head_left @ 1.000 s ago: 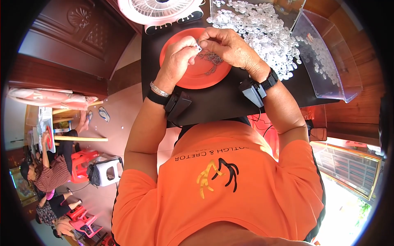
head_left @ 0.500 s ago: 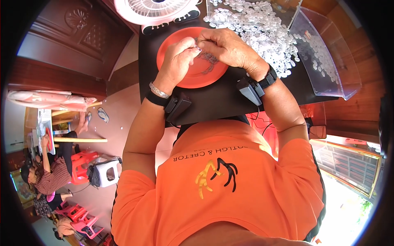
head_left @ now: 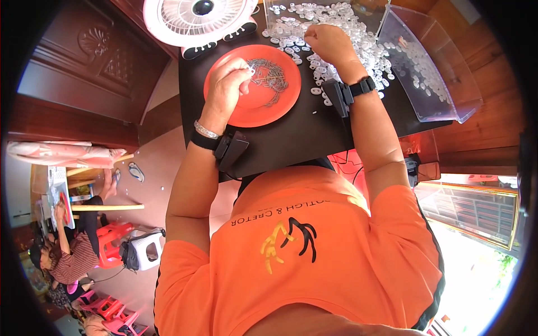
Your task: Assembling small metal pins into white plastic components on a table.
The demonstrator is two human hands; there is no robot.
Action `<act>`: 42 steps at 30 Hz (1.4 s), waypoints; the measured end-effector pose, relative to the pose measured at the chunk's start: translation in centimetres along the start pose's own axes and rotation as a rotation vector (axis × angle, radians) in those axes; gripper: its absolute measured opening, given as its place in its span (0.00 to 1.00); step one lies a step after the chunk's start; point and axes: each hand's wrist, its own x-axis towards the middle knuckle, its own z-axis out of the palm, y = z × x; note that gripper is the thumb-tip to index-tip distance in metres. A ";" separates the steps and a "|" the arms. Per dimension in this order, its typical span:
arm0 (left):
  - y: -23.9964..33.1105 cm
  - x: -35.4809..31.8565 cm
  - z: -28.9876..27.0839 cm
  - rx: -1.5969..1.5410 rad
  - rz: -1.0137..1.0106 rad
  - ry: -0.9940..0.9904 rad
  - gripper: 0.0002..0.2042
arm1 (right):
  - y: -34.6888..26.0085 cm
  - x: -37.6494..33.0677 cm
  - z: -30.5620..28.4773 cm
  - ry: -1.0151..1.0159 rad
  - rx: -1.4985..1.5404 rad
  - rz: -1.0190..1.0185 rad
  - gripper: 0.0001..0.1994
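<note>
Above the left half of the round orange plate (head_left: 218, 115), my left hand (head_left: 224, 87) is closed, pinching a small white plastic piece (head_left: 251, 71) between thumb and fingers. Many small grey metal bits (head_left: 274, 84) lie heaped in the plate, apparently little hooks or links. Over the spread of white oval plastic pieces with holes (head_left: 364, 42), my right hand (head_left: 332, 46) has its fingers curled together. What its fingertips hold, if anything, is hidden. Both wrists carry black straps with small dark devices, and a silvery bracelet circles the left one.
A pink-and-white fan (head_left: 202, 19) stands at the table's far left. On the right, a clear plastic bin (head_left: 448, 112) holds more white pieces. The dark tabletop (head_left: 274, 143) ends near my body. Far left, another person (head_left: 75, 255) sits near red stools (head_left: 112, 241).
My hands were together over the plate. The right has moved away right to the white pieces, while the left stays over the plate with a white piece.
</note>
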 end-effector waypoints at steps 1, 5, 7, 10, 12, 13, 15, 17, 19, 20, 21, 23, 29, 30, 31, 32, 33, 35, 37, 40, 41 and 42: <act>0.0 -0.1 0.0 0.007 -0.005 0.000 0.08 | 0.1 0.0 0.3 0.000 -0.003 0.000 0.10; 0.5 -0.3 0.3 0.012 -0.020 0.003 0.08 | -0.4 0.0 0.7 -0.122 0.097 -0.037 0.11; 0.5 -0.3 0.2 0.013 -0.018 0.002 0.08 | -1.5 -0.3 0.7 -0.169 0.175 -0.055 0.13; 0.4 -0.2 0.1 0.018 -0.007 -0.012 0.08 | -2.0 -0.3 1.6 -0.135 0.032 -0.124 0.11; 0.4 -0.2 0.1 0.020 0.001 -0.020 0.08 | -1.9 -0.1 2.4 -0.128 0.015 -0.142 0.11; 0.4 -0.2 0.1 0.023 -0.004 -0.018 0.08 | -1.8 0.0 2.6 -0.120 -0.001 -0.162 0.11; 0.4 -0.2 0.2 0.026 -0.009 -0.016 0.07 | -1.7 0.1 2.7 -0.134 0.003 -0.153 0.10; 0.4 -0.1 0.2 0.015 -0.015 -0.012 0.07 | -1.7 0.1 2.6 -0.147 0.008 -0.145 0.10; 0.3 -0.1 0.1 0.021 -0.007 -0.008 0.08 | -2.1 -0.1 2.1 -0.144 0.048 -0.132 0.10; 0.3 -0.1 0.1 0.027 0.001 -0.007 0.08 | -2.2 -0.3 1.7 -0.145 0.049 -0.134 0.10; 0.3 -0.2 0.1 0.029 0.002 -0.002 0.08 | -2.6 -0.4 1.0 -0.161 0.190 -0.090 0.10; 0.3 -0.2 0.1 0.019 0.006 -0.003 0.08 | -2.8 -0.4 0.7 -0.213 0.551 -0.049 0.10; 0.3 -0.3 0.4 0.010 -0.008 -0.001 0.08 | -5.7 -1.7 -0.8 -0.473 1.173 0.025 0.11; 0.4 -0.3 0.5 0.002 -0.020 -0.008 0.09 | -6.0 -1.9 -0.8 -0.495 1.243 0.031 0.11; 0.3 -0.4 0.5 0.004 -0.022 -0.005 0.09 | -6.3 -2.1 -0.7 -0.517 1.311 0.037 0.12; 0.2 -0.4 0.5 -0.010 -0.006 -0.003 0.08 | -6.6 -2.3 -0.8 -0.527 1.324 0.038 0.11; 0.1 -0.3 0.5 -0.025 0.011 -0.005 0.08 | -6.6 -2.3 -0.6 -0.528 1.326 0.038 0.11; 0.2 -0.3 0.5 -0.023 0.006 -0.008 0.08 | -6.7 -2.3 -0.2 -0.563 1.365 0.013 0.11; 0.1 -0.4 0.5 -0.021 0.003 -0.008 0.08 | -7.0 -2.5 -0.4 -0.559 1.360 0.013 0.10; 0.1 -0.3 0.4 -0.025 0.013 -0.010 0.08 | -7.3 -2.6 -0.5 -0.543 1.350 0.004 0.10; 0.0 -0.3 0.4 -0.028 0.004 -0.008 0.08 | -7.4 -2.7 -0.5 -0.531 1.346 -0.004 0.10; 0.0 -0.3 0.4 -0.032 -0.006 -0.006 0.08 | -7.4 -2.7 -0.5 -0.531 1.346 -0.005 0.10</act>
